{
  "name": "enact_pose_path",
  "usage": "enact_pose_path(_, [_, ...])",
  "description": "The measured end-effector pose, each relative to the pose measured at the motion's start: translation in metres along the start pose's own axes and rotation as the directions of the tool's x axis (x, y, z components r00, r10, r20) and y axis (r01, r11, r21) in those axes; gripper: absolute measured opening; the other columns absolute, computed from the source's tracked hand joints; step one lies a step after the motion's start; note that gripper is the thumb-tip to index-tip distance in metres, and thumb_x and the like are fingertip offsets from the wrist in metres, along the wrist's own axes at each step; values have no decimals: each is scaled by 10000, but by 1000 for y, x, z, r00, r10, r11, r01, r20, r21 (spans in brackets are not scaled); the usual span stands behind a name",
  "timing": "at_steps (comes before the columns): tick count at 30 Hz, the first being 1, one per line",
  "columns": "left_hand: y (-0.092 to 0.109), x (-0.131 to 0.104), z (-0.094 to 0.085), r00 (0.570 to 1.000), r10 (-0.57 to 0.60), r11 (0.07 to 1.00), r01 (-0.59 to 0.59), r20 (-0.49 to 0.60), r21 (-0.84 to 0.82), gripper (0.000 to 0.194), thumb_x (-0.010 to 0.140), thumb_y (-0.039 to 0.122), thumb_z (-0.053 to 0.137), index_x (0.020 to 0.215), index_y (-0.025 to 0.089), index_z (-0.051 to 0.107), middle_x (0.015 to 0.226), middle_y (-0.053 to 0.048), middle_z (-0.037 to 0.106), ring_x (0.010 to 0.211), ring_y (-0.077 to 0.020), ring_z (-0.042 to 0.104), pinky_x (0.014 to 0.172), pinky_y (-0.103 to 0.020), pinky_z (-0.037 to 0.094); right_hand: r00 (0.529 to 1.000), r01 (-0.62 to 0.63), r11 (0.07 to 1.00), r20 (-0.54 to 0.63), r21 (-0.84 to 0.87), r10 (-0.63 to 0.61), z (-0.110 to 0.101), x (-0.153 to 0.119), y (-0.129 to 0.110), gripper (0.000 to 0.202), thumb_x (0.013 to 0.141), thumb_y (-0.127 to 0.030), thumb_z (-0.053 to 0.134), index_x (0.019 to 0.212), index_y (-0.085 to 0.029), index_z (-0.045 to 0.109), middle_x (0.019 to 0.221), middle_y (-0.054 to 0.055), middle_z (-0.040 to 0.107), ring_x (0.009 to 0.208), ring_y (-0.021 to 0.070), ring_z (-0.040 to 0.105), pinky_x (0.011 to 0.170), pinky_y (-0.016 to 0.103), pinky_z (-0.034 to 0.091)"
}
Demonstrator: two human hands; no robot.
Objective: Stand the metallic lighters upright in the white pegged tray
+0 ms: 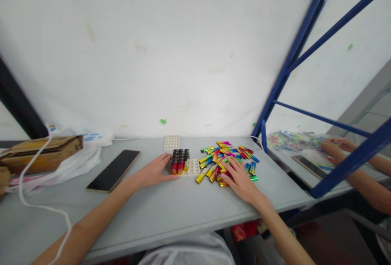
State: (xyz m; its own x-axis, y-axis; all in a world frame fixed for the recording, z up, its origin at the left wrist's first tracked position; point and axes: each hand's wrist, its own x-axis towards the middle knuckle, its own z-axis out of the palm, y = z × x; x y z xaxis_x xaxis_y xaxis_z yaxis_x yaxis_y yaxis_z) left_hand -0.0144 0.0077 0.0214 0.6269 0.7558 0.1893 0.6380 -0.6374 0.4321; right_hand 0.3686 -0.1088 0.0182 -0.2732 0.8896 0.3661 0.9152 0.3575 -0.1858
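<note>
A white tray (pixel 194 168) with round holes lies mid-table, its left part filled with several upright cylinders (pixel 180 163), black-topped with red and yellow bodies. My left hand (pixel 157 171) rests at the left side of the tray, fingers apart beside the cylinders. To the right is a loose pile of shiny coloured tubes (pixel 212 170) in yellow, red, blue, green and pink. My right hand (pixel 240 175) lies over the right part of this pile, fingers spread, touching tubes. Some tubes are hidden beneath it.
A second white holed tray (pixel 171 142) lies near the wall. On the left are a phone (pixel 114 170), a cardboard box (pixel 42 153), a plastic bag (pixel 82 163) and a white cable (pixel 42 206). A blue metal frame (pixel 282 77) stands right; beyond it another person's hands (pixel 337 147) work.
</note>
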Motion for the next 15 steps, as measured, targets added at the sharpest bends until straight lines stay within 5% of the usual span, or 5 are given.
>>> enact_pose_path(5, [-2, -1, 1, 1000, 6, 999, -7, -19, -45, 739, 795, 673, 714, 1355, 213, 571, 1400, -184, 581, 1297, -380, 559, 1148, -546, 430, 963, -138, 990, -235, -24, 128, -16, 32, 85, 475, 1046, -431, 404, 1408, -192, 598, 1488, 166, 545, 1441, 294, 444, 1195, 520, 358])
enact_pose_path(8, [0, -1, 0, 1000, -20, 999, 20, -9, -48, 760, 786, 671, 720, 1365, 202, 573, 1421, -182, 572, 1320, -391, 545, 1163, -542, 420, 942, -321, 942, -134, -97, 308, -17, 63, 134, 435, 992, -251, 432, 1350, -119, 640, 1419, 204, 613, 1365, 311, 535, 1155, 512, 404])
enact_pose_path(11, [3, -1, -1, 999, -46, 998, 46, -3, -49, 777, 766, 675, 733, 1363, 200, 579, 1452, -183, 552, 1356, -411, 516, 1186, -545, 398, 922, -384, 914, 8, -131, 388, -11, 84, 152, 351, 954, -166, 474, 1167, -106, 747, 1206, 208, 735, 1150, 296, 678, 1040, 413, 491])
enact_pose_path(15, [8, -1, -4, 1000, -9, 999, 9, -1, -40, 724, 773, 674, 726, 1312, 205, 605, 1403, -178, 585, 1312, -416, 549, 1154, -545, 437, 915, -397, 911, 22, -115, 402, -5, 90, 149, 319, 943, -128, 486, 1075, -113, 776, 1045, 194, 778, 1005, 277, 722, 943, 360, 509])
